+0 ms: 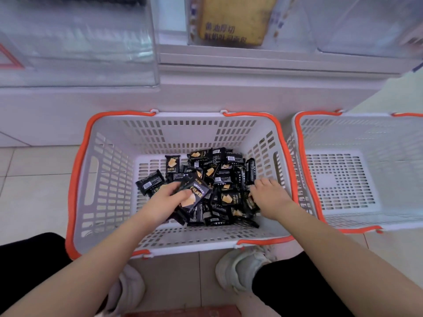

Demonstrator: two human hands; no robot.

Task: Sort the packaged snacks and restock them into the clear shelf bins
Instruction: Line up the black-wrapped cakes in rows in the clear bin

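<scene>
A white basket with an orange rim (109,170) stands on the floor in front of me, holding a pile of several black snack packets (223,179) printed with a yellow cracker. My left hand (167,197) grips a few of these packets, one labelled DRYCAKE (198,194) on top under my thumb. My right hand (267,195) reaches into the right side of the pile with its fingers curled down among the packets; what they hold is hidden. Clear shelf bins (80,42) sit above on the white shelf.
A second white basket with an orange rim (343,179) stands to the right with nothing in it. A clear bin at top middle holds a yellow bread package (231,19). My knees and white shoes (240,268) are just behind the basket on the tiled floor.
</scene>
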